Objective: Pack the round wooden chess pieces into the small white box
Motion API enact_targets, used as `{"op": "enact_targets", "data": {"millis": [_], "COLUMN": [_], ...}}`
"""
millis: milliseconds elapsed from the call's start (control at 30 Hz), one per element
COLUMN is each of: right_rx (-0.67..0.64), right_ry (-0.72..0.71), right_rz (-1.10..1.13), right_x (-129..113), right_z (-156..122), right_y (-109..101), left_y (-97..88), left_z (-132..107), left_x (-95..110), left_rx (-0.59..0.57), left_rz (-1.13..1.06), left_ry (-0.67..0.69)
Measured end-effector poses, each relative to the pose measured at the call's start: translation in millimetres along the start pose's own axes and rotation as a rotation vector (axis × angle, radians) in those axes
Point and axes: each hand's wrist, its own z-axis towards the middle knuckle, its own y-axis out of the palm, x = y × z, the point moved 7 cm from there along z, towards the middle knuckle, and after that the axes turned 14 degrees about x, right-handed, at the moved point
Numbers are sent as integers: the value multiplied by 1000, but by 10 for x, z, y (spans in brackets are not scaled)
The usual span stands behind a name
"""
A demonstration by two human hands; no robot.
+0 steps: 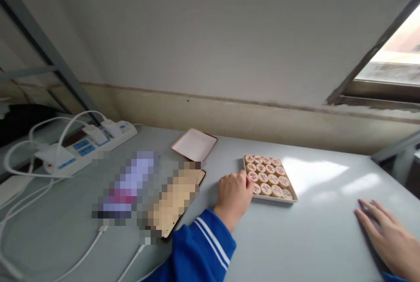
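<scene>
A shallow white box (277, 200) stands on the table, filled with rows of round wooden Chinese chess pieces (269, 169). Most pieces carry red characters; one at the near right corner (287, 194) looks dark-marked. My left hand (234, 193), in a blue sleeve with white stripes, is closed at the box's left edge, its fingers curled against the side and partly over the leftmost pieces. The fingertips are partly hidden. Off to the right, my right hand (385, 234) lies on the table with fingers stretched and apart, holding nothing.
The box lid (194, 144) lies inner side up near the wall. Two blurred phones (129, 185) (177, 199) rest left of my left arm, with white charging cables (88, 249) nearby. A white power strip (95, 146) with plugs sits far left. Sunlight falls on the grey table (295, 238).
</scene>
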Motion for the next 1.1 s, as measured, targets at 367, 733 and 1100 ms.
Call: {"op": "enact_targets", "data": {"millis": [367,733,1100], "right_rx": [-100,-199,-274], "right_ry": [-2,-46,14], "right_rz": [28,258,320], "right_x": [-815,-1593,-1590], "right_z": [153,220,217], "right_y": [10,236,275], "left_y": [4,-1,-16], "left_z": [-5,16,8], "left_x": [3,24,28], "left_rx": [4,-18,2], "left_rz": [-1,62,86], "left_ry": [13,23,39]}}
